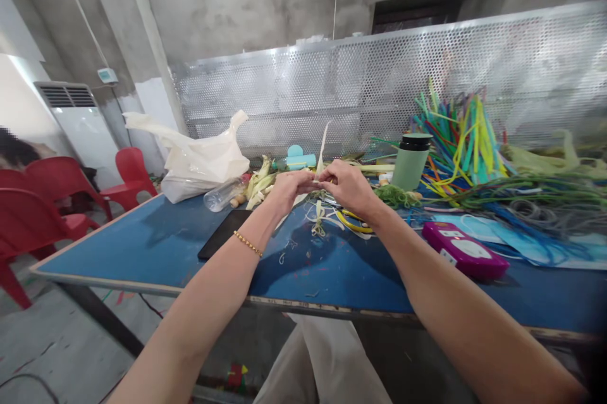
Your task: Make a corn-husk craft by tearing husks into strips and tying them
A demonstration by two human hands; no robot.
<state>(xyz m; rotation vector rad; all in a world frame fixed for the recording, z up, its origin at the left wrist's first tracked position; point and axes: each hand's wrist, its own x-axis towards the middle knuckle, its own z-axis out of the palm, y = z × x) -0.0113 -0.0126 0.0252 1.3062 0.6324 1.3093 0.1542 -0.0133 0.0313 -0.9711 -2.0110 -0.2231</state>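
Note:
Both my hands meet above the blue table (156, 246), pinching a pale strip of husk (324, 145) that rises between them. My left hand (289, 188) has its fingers closed on the strip's lower part. My right hand (348, 186) grips it from the other side, fingertips touching the left's. Below the hands lie pale husk scraps (318, 217) and a yellow-handled tool (353, 222). A beaded bracelet sits on my left wrist.
A black phone (222, 233) lies left of my arm. Behind are a clear bottle (222, 195), a white plastic bag (199, 157), a green cup (410, 160), coloured strips (459, 138) and a magenta device (462, 252). Red chairs (42, 202) stand left. A perforated metal screen backs the table.

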